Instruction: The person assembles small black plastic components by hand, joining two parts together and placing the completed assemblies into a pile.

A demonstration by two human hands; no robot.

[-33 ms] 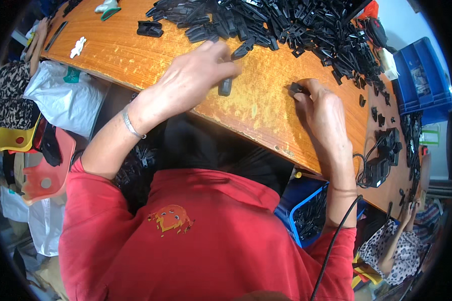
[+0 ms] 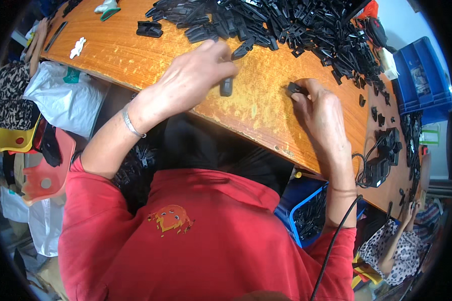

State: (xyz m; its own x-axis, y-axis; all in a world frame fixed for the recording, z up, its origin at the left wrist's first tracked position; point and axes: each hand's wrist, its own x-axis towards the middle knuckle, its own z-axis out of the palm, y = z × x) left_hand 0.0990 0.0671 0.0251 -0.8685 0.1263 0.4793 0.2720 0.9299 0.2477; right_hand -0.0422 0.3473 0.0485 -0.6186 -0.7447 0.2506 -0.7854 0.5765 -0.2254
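Observation:
My left hand is over the wooden table, its fingers curled and slightly blurred. From under them sticks out a long black plastic piece; the fingers seem closed around it, though most of the grip is hidden. To the right, my right hand pinches a small black plastic part between thumb and index finger, just above the tabletop. Beyond both hands lies a big heap of similar black plastic pieces. One loose piece lies at its near edge, close to my left fingers.
A separate black piece and a white scrap lie on the table's left. Black adapters with cables sit at right. Blue bins stand at the far right and below the edge. Other people work at both sides.
Almost nothing differs. The small part in my right hand has shifted very slightly left, and the black piece under my left hand a touch right.

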